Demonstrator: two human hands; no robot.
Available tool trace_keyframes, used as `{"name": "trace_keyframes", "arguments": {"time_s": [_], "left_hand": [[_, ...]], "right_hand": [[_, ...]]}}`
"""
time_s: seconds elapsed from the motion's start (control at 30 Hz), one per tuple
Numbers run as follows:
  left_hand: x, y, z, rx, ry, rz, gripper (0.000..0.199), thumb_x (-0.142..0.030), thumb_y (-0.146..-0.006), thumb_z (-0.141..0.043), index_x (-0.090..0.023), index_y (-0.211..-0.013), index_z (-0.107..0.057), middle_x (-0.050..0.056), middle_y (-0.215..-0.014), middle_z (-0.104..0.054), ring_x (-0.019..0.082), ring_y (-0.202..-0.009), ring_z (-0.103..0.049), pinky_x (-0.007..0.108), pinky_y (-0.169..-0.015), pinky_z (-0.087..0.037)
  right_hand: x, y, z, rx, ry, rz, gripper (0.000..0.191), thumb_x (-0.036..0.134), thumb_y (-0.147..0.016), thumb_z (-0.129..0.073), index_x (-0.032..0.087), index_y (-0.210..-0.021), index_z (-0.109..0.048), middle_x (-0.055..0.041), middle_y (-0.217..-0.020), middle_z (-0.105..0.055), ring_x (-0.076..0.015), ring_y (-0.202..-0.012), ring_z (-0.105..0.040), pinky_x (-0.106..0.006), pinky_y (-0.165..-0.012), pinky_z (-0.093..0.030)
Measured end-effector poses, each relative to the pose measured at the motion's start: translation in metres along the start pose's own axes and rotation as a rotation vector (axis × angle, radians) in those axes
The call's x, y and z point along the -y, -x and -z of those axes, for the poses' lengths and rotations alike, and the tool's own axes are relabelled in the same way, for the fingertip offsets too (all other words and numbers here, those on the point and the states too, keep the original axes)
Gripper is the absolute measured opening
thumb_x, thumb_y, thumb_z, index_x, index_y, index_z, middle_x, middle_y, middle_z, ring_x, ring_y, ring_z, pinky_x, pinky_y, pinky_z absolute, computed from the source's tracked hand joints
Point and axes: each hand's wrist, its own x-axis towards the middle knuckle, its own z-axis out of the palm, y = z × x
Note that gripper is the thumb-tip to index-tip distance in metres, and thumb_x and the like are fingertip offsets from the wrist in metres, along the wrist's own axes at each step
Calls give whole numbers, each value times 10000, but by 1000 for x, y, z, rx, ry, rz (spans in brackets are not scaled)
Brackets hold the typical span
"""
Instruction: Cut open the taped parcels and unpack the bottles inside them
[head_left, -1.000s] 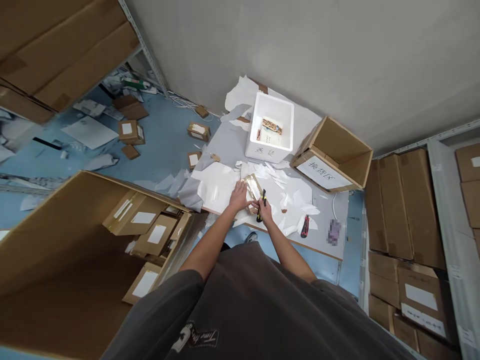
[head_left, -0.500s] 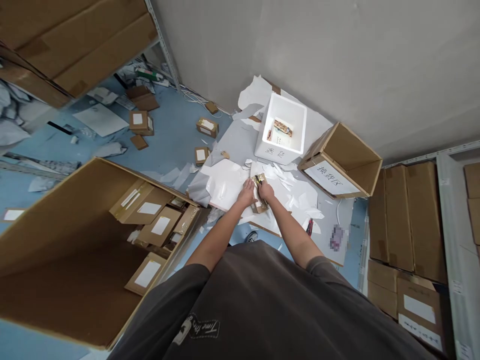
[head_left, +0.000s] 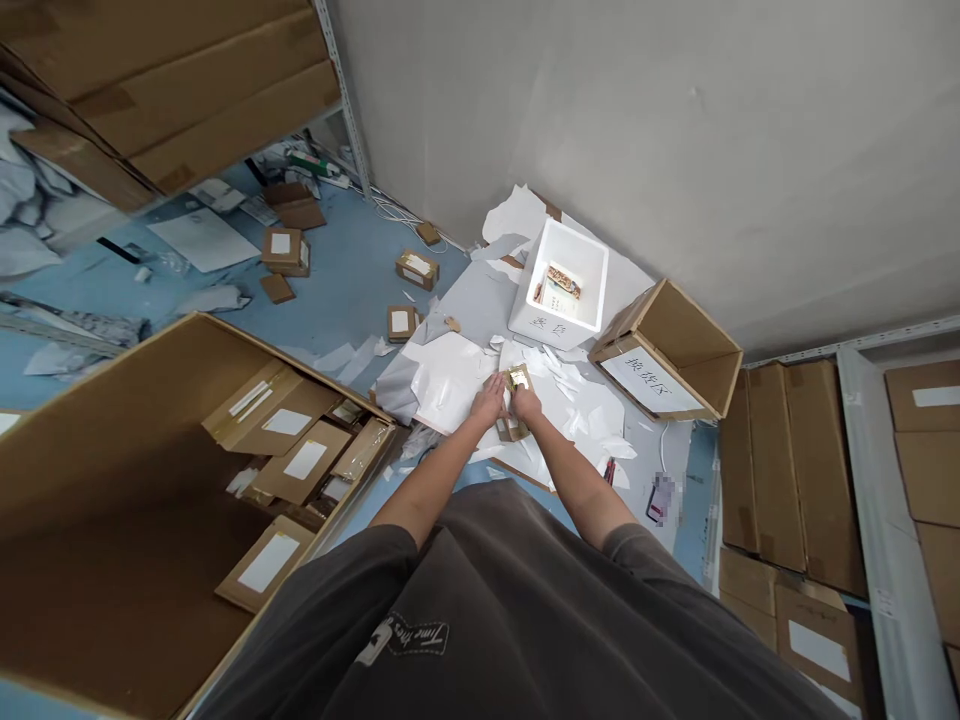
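Small parcel [head_left: 516, 385] apparently gripped by left hand [head_left: 489, 400] and right hand [head_left: 526, 404].

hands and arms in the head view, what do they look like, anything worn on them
Both arms are bare from the short sleeves down, with no gloves, watch or rings visible on the left hand or right hand. The sleeves belong to a dark grey T-shirt with white script lettering printed on it.
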Motion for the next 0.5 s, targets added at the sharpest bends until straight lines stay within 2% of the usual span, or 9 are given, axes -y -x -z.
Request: {"name": "trace_keyframes", "arguments": {"time_s": [0.13, 0.3, 0.4, 0.5], "left_hand": [[-2, 2, 3, 21, -40, 12, 1085, -365, -956, -785, -174, -1841, -187, 228, -1891, -131, 373, -1779, -110, 604, -1294, -441], [-1, 4, 9, 53, -42, 10, 1128, -478, -965, -818, -185, -1844, -175, 229, -1895, -123, 369, -1781, -105, 594, -1298, -441], [1, 7, 11, 52, -44, 8, 1154, -563, -976, -811, -205, -1849, -147, 216, -1902, -107, 351, -1785, -70, 600, -1305, -429], [3, 10, 10, 31, -48, -17, 1105, -568, -1026, -742, -239, -1854, -88, 177, -1910, -91, 336, -1787, -47, 640, -1308, -409]], "right_hand": [[-1, 7, -8, -27, -25, -45, 404, 303, -990, -795, 149, -1326, -631, -285, -1339, -773, -377, -1328, -761, -420, -1050, -589], [-6, 9, -1, -12, -51, -66, 418, 247, -831, -925, 150, -1164, -691, -261, -1225, -809, -377, -1297, -777, -398, -1012, -620], [-20, 10, 2, 79, -51, -110, 367, 135, -720, -952, 126, -1014, -734, -220, -977, -828, -403, -1097, -840, -418, -907, -666], [-45, 21, -3, 165, -92, -174, 224, 80, -740, -906, 125, -872, -732, -186, -789, -790, -387, -797, -848, -453, -746, -693]]}}
